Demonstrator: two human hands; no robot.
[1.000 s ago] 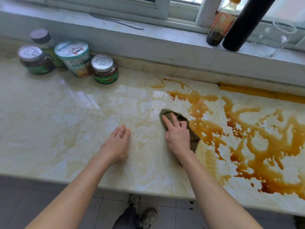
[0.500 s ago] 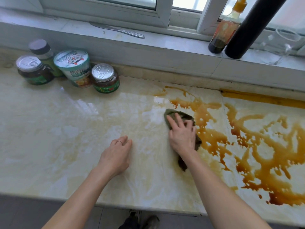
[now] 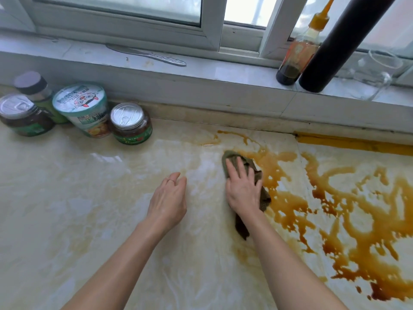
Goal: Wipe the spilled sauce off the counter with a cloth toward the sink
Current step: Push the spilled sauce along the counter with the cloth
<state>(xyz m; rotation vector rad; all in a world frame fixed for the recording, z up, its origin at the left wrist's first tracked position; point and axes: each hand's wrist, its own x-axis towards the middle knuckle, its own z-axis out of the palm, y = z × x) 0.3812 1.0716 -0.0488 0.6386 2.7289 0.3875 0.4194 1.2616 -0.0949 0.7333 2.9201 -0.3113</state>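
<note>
The right hand (image 3: 242, 191), fingers flat and spread, is pressing the green cloth (image 3: 264, 199) onto the desk (image 3: 89, 198) at the left margin of the sauce (image 3: 288, 204), having slid it slightly toward the back edge over the last second. The left hand (image 3: 168, 202) is hanging loosely curled alongside, perhaps lifting off the desk. Most of the spill is still lying unwiped rightward; no sink is showing.
</note>
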